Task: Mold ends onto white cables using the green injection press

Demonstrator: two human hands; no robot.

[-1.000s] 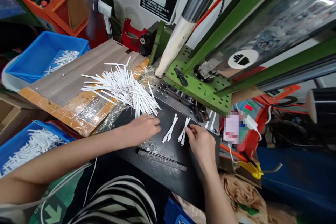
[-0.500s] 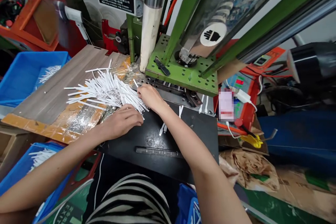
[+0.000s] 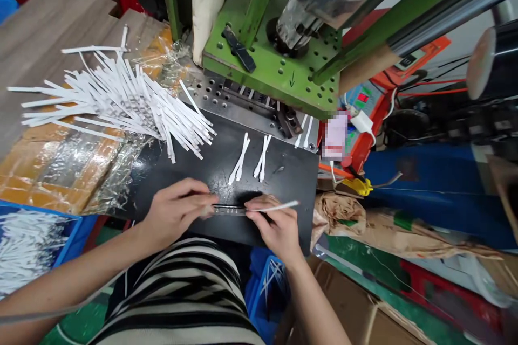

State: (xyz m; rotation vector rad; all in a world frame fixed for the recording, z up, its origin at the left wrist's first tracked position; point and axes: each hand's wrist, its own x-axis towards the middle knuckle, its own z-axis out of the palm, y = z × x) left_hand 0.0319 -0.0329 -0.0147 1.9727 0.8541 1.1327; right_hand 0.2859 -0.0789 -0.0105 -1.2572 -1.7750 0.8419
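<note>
Both my hands pinch one white strip [image 3: 279, 207] lying along a slotted metal bar [image 3: 229, 209] near the front edge of a black plate [image 3: 210, 167]. My left hand [image 3: 174, 210] grips the strip's left end with closed fingers. My right hand [image 3: 275, 226] holds it near the middle, and the strip's right end sticks out past the fingers. Two small bundles of folded white strips [image 3: 251, 157] lie on the plate just beyond my hands. A big pile of loose white strips [image 3: 117, 99] spreads over the wooden board to the left.
A green press [image 3: 275, 64] with a perforated steel base stands behind the plate. A blue bin of white strips [image 3: 28, 237] sits at the lower left. Red control boxes and cables [image 3: 364, 113] crowd the right side. Another blue bin [image 3: 267, 291] sits below the plate.
Both hands have left the strip pile and come back to the plate's front edge, now holding one strip over the slotted bar. The view has tilted down and closer.
</note>
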